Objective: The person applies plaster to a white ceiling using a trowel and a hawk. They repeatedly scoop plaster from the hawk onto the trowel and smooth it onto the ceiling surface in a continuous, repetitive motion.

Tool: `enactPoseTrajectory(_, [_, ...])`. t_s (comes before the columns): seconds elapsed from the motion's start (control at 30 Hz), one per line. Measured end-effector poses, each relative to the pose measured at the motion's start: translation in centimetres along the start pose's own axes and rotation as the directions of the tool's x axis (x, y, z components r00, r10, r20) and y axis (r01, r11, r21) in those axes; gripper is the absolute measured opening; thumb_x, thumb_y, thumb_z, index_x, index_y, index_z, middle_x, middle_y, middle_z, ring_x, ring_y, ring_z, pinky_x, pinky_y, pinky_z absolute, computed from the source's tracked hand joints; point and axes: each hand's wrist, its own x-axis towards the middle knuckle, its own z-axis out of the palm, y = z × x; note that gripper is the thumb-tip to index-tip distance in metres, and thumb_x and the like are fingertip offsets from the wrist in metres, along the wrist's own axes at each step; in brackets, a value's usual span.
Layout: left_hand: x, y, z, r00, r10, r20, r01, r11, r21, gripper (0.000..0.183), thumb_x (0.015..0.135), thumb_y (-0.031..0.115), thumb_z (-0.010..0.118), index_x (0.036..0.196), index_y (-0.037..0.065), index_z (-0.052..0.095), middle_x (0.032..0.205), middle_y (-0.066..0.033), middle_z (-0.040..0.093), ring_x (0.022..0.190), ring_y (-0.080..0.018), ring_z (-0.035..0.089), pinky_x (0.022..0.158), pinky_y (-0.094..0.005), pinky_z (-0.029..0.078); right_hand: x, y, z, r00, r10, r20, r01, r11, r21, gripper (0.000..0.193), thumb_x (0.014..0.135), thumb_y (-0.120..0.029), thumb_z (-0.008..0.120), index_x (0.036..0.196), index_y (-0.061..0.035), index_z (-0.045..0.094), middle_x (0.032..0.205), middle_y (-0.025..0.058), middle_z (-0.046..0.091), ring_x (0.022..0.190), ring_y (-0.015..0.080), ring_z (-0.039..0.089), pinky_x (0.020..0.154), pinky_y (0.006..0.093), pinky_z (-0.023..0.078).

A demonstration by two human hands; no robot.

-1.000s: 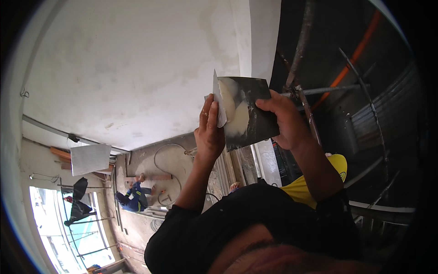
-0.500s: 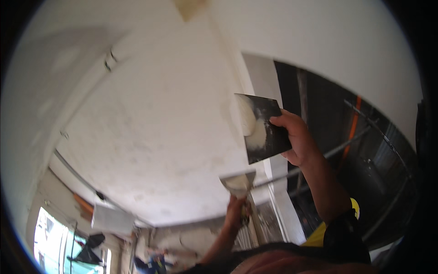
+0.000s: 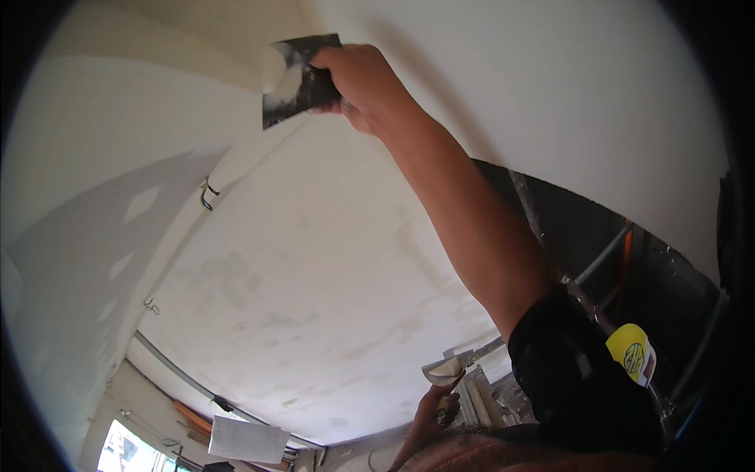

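Note:
High in the view, my right hand [image 3: 362,82] is closed round the edge of a dark, flat, rectangular filling blade [image 3: 318,67]. White filler is smeared over the blade's left part, and that side is close to the pale ceiling surface [image 3: 322,228]; whether it touches, I cannot tell. Low in the view, my left hand [image 3: 431,409] grips the handle of a putty knife [image 3: 447,368], its broad blade turned up and carrying a lump of white filler.
Loose wires [image 3: 207,195] hang from the surface at left. At right is a dark opening with poles [image 3: 605,256] and a yellow cap-like thing [image 3: 631,350]. A white panel [image 3: 248,439] and a bright window [image 3: 130,450] lie at lower left.
My right hand has moved up and left with the filling blade, its arm now stretched out. The left hand with the putty knife sits lower and further right. The whole view has shifted.

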Motion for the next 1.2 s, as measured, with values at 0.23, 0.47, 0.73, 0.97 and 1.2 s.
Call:
enactPoseTrajectory(0.23, [0.6,-1.9,-2.7,1.0,0.022,0.02,-0.02,0.994,-0.111,0.023,0.099,0.013,0.059,0.115,0.006,0.044,0.075,-0.0071,0.051,0.056,-0.0131,0.051,0.046,-0.0228,0.047,10.0,-1.8,2.9,0.876,-0.477,0.066,0.39,0.621,-0.68,0.034,0.094,-0.015,0.06,0.108,0.0158,0.062,0.095,0.0355,0.07,0.082,0.0391,0.074,0.069,0.0474,0.059])
enactPoseTrajectory(0.47, [-0.6,-1.1,-2.7,0.999,0.045,0.024,-0.041,0.991,-0.128,0.026,0.1,0.015,0.059,0.12,0.009,0.045,0.077,-0.008,0.05,0.055,-0.0135,0.05,0.046,-0.0243,0.047,13.5,-3.3,7.1,0.868,-0.42,0.265,0.46,0.48,-0.747,0.032,0.095,-0.01,0.055,0.107,0.0195,0.059,0.086,0.0324,0.07,0.068,0.0374,0.072,0.058,0.0425,0.057])
enactPoseTrajectory(0.73, [-1.6,-0.4,-2.4,0.999,0.016,-0.04,-0.015,1.0,0.021,0.02,0.098,0.024,0.062,0.1,0.008,0.051,0.064,-0.0032,0.048,0.052,-0.0141,0.049,0.043,-0.0256,0.043,17.6,-1.0,9.5,0.83,-0.439,0.345,0.489,0.271,-0.829,0.038,0.099,-0.014,0.055,0.119,0.0181,0.054,0.1,0.0332,0.069,0.085,0.0364,0.073,0.069,0.0423,0.058])
enactPoseTrajectory(0.97, [-1.5,0.1,-4.4,0.997,-0.058,-0.049,0.059,0.998,0.019,0.018,0.101,0.023,0.053,0.113,0.012,0.047,0.071,-0.0045,0.051,0.055,-0.0132,0.048,0.047,-0.0266,0.041,17.1,0.3,11.2,0.876,-0.308,0.371,0.455,0.274,-0.847,0.039,0.102,-0.018,0.057,0.121,0.0164,0.052,0.106,0.0323,0.068,0.092,0.0366,0.072,0.076,0.0414,0.058])
enactPoseTrajectory(1.2, [-1.5,0.0,-5.6,0.999,0.021,0.038,-0.022,1.0,0.019,0.034,0.101,0.015,0.05,0.135,0.017,0.043,0.078,-0.0063,0.052,0.059,-0.0131,0.047,0.052,-0.0263,0.043,17.2,1.5,12.5,0.841,-0.344,0.418,0.509,0.24,-0.827,0.039,0.102,-0.013,0.055,0.126,0.0166,0.049,0.108,0.0321,0.068,0.092,0.0366,0.072,0.077,0.0419,0.059])
